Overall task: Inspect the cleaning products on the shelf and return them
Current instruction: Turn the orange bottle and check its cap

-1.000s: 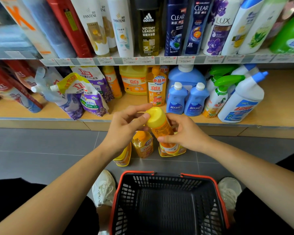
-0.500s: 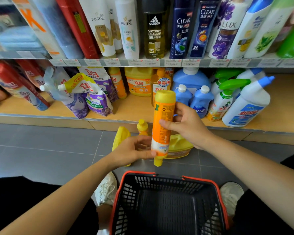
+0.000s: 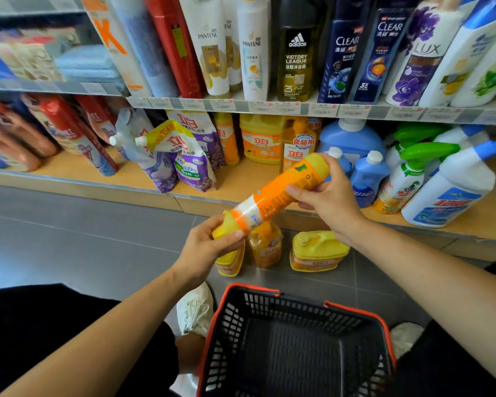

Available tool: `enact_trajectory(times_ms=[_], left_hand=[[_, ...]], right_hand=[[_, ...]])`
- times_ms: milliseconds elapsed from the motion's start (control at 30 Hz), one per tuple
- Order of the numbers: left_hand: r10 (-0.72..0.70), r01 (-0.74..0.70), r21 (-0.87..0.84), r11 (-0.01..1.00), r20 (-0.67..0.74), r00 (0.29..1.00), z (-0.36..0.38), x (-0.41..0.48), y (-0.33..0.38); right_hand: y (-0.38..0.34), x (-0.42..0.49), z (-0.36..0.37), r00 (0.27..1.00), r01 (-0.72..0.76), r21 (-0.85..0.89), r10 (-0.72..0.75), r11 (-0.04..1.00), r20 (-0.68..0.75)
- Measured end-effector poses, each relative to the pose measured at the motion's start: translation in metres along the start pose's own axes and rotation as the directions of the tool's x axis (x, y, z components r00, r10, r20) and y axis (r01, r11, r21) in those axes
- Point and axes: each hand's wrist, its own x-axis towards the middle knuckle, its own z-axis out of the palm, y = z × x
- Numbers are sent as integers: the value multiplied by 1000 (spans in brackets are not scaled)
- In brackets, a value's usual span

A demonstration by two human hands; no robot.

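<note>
Orange detergent bottle (image 3: 272,196): tipped from upright to diagonal; left hand (image 3: 201,249) grips cap end, right hand (image 3: 330,199) clasps base end. Inspection apparently continuing; shelf (image 3: 241,180) return pending.

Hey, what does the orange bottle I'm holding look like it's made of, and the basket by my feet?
The orange bottle is most likely plastic: a yellow body under a smooth, slightly shiny orange printed wrap. The basket looks like moulded plastic, judging by its matte black lattice walls and red-orange rim.
</note>
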Motion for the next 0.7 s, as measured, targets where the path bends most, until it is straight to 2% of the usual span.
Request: enact_trajectory(times_ms=[100, 200, 300, 400, 500, 567, 700], left_hand=[[42, -58, -166, 984, -101, 994, -4, 1, 8], [94, -140, -280, 950, -173, 980, -12, 4, 21], [140, -223, -298, 928, -275, 951, -22, 8, 38], [237, -290, -129, 948, -323, 916, -35, 10, 56], [359, -316, 180, 931, -310, 880, -51, 10, 65], [433, -323, 354, 878, -300, 850, -63, 12, 64], [454, -217, 535, 816, -362, 814, -89, 23, 51]], right_hand=[[10, 4, 5, 998, -54, 44, 53, 998, 22], [23, 4, 12, 996, -30, -64, 36, 997, 82], [38, 7, 20, 984, -11, -207, 47, 978, 172], [51, 14, 27, 950, 104, -509, 66, 854, 304], [60, 21, 34, 872, 340, -750, 107, 567, 477], [68, 26, 41, 802, 476, -780, 163, 406, 575], [89, 29, 52, 720, 563, -792, 328, 239, 611]])
